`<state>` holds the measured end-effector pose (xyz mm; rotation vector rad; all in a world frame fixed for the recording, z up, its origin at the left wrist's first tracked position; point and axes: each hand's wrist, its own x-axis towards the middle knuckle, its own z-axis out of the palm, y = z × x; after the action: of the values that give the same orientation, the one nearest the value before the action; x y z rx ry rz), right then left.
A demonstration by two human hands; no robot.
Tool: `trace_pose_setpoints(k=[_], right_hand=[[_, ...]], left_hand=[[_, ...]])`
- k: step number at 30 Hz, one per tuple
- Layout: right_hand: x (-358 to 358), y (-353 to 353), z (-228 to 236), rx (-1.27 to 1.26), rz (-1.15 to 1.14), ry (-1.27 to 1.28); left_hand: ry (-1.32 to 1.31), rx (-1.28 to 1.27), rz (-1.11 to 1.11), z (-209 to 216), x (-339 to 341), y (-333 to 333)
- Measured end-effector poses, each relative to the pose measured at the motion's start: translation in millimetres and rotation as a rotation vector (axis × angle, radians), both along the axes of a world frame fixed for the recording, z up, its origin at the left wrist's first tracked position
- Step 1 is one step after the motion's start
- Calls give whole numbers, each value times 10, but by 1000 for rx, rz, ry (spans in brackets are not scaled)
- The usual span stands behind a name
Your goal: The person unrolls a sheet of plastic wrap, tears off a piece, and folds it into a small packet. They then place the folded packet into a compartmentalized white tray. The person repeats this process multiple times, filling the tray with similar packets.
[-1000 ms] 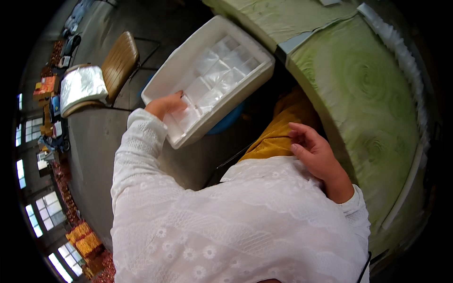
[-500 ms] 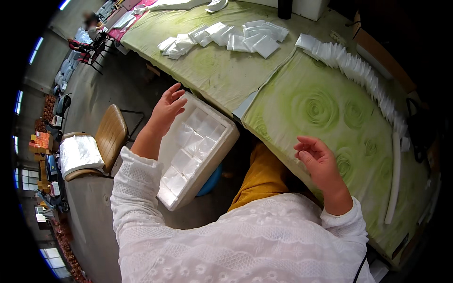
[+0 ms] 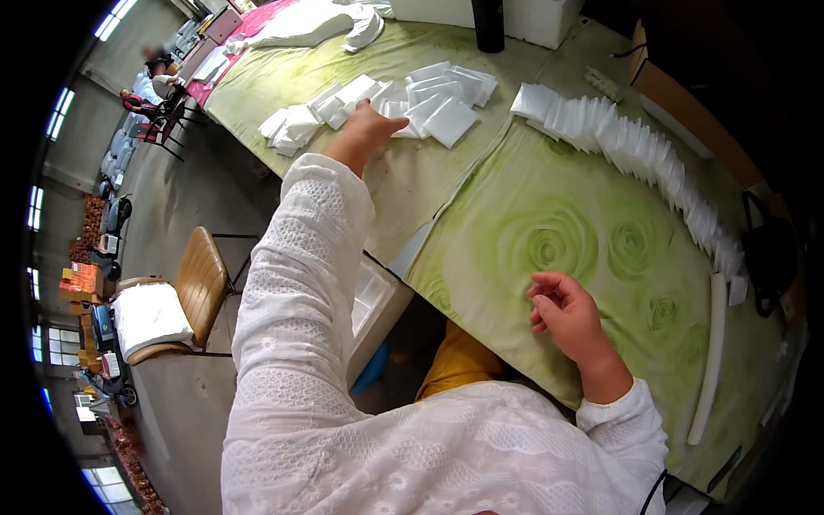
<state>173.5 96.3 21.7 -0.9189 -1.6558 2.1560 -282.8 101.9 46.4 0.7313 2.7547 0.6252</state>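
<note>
My left hand (image 3: 367, 137) stretches over the far part of the table to a loose pile of flat white packets (image 3: 451, 120). Its thumb is spread out to the right, and its fingertips are at the edge of the packets; nothing shows gripped in it. My right hand (image 3: 571, 322) hovers above the green flowered tablecloth (image 3: 481, 249), its fingers loosely curled and holding nothing. Below my left sleeve, a white foam box (image 3: 386, 322) stands beside the table, mostly hidden by the arm. A long curved row of white packets (image 3: 635, 146) lies on the right side.
A white tube (image 3: 708, 360) lies along the right of the table. A dark cylinder (image 3: 489, 26) and a white foam block (image 3: 541, 19) stand at the back. Left of the table is a brown chair (image 3: 203, 279) with a white bundle (image 3: 153, 318). A person sits far off.
My left hand has moved from above the foam box forward to the packet pile. My right hand has shifted slightly down and its fingers have curled more. The view has turned a little.
</note>
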Motion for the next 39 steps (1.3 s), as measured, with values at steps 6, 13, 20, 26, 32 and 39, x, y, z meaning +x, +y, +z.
trace_pose_setpoints(k=[6, 13, 20, 26, 32, 39], right_hand=[[42, 60, -48, -45, 33, 87], [120, 84, -121, -116, 65, 198], [126, 83, -121, -122, 54, 197], [127, 87, -156, -110, 59, 218], [131, 92, -172, -115, 55, 236], [142, 84, -207, -131, 52, 250]], left_hand=[[-297, 353, 95, -206, -15, -18], [-536, 848, 179, -57, -201, -722], [-726, 869, -49, 180, 49, -796], [-495, 605, -270, 83, 244, -418], [-111, -50, -312, 107, 334, 400], [107, -324, -402, 195, 496, 778]])
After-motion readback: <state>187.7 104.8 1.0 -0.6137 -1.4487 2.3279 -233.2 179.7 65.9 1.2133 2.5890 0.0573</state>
